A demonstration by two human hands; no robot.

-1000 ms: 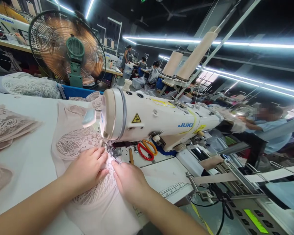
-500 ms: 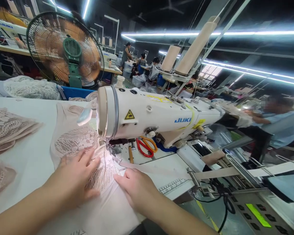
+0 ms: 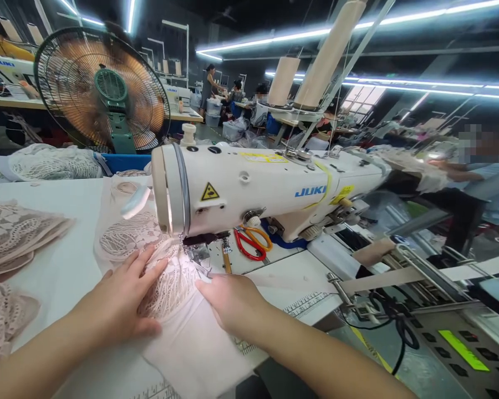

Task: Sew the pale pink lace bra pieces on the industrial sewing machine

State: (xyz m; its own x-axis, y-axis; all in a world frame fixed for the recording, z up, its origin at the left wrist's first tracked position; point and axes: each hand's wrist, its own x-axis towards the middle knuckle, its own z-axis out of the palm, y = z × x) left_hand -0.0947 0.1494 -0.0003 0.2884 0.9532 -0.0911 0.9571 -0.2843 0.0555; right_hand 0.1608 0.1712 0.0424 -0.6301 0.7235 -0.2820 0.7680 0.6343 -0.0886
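Note:
A beige lace garment piece with a plain, smooth panel lies under the needle area of a white sewing machine. My left hand rests on the lace to the left of the needle, its fingers spread flat and the thumb apart. At the right edge of the piece, just below the presser foot, my right hand pinches the fabric between thumb and curled fingers. The needle itself is hard to make out in the bright lamp light. More of the lace extends behind the needle, on the left.
Stacked lace pieces lie on the white table at the left. Red-and-orange-handled scissors sit beneath the machine arm. A pale tape runs through a metal feeder at right. Behind stand a fan and thread cones. A co-worker sits far right.
The view has shifted a little. My right hand has come nearer the presser foot with the fabric edge, and the lace has advanced slightly toward the needle. My left hand stays flat on it.

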